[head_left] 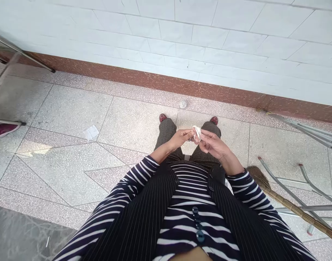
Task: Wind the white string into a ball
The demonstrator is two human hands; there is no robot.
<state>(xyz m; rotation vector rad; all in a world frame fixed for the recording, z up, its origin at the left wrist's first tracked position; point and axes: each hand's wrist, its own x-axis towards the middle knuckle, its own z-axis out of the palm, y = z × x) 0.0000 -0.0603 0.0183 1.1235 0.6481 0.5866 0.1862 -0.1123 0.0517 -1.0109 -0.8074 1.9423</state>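
Pinching white wad [197,133] w/ L hand [182,137]; touching w/ R hand [215,145], can't tell if gripping; lying betw. both.

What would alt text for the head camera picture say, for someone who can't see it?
A left hand holds a small white bundle, with a right hand against it. Ahead, a small pale ball lies on the speckled floor near a tiled wall; a broom is at right.

The bundle [197,133] is white, the sleeves [122,195] striped navy-and-white
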